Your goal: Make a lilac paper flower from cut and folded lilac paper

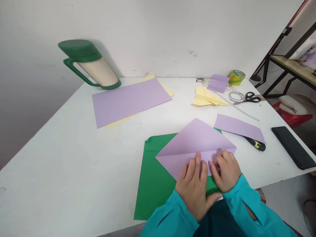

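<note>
**One crease seen in the flat lilac paper sheet (196,136)**

The folding appears to be at an early stage. The paper is laid cornerwise on a green rectangular sheet (155,184), beyond whose far edge one corner is extended. A single straight crease is seen, run from the left corner to the right; the half beyond it is left flat. The near corner is covered by the left hand (191,189), so whether it has been turned up cannot be told. Any further shaping, it may be judged, is still to be done.

On the left hand, the fingers (197,164) are straightened and slightly parted, pressed onto the paper up to the crease, with nothing gripped. On the right hand (227,171), they are curled and rested on the right part of the paper; whether its edge is pinched cannot be told.

To the right of the green sheet, a narrow lilac paper strip (239,126) is laid partly over a black tool handle with a yellow-green inlay (261,146) on the white desk (74,164). Beyond the green sheet, toward the right, a dart-shaped folded yellow paper (207,97) is placed, apparently already shaped.
</note>
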Action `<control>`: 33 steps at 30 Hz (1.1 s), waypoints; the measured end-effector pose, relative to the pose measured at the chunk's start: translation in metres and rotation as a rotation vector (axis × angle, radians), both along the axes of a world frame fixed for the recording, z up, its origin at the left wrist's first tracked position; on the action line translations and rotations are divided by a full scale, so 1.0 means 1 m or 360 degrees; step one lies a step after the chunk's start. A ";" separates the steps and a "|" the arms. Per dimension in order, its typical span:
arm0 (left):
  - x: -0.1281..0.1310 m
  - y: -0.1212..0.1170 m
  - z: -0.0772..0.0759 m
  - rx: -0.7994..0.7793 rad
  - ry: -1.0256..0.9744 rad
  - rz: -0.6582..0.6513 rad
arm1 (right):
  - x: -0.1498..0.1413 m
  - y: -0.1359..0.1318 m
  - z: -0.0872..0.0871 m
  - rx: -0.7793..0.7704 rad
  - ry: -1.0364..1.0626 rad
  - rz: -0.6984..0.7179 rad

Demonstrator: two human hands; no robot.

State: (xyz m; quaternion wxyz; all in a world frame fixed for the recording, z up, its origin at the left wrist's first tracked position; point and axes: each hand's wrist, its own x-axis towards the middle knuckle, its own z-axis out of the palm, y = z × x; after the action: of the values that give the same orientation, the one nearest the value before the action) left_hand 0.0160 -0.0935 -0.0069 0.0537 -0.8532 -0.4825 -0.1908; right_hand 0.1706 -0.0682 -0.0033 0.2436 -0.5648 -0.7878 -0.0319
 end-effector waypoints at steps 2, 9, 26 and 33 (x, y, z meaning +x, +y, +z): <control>0.001 0.000 -0.001 0.0023 -0.0016 0.0003 | 0.000 0.000 0.000 0.0000 -0.0004 -0.0008; -0.001 -0.003 -0.004 0.0055 -0.0071 -0.0001 | 0.001 -0.004 0.000 0.0077 -0.0077 0.0100; -0.026 -0.002 0.000 0.0023 0.0003 -0.0044 | -0.008 -0.011 0.009 0.0150 -0.0212 0.0148; -0.011 -0.008 -0.002 -0.0026 0.0006 -0.0123 | -0.011 -0.013 0.009 0.0164 -0.0242 0.0118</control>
State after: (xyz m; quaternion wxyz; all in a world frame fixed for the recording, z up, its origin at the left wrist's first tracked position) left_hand 0.0049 -0.1015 -0.0085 0.0403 -0.8719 -0.4506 -0.1874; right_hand 0.1593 -0.0816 0.0060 0.2127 -0.5179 -0.8217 -0.1061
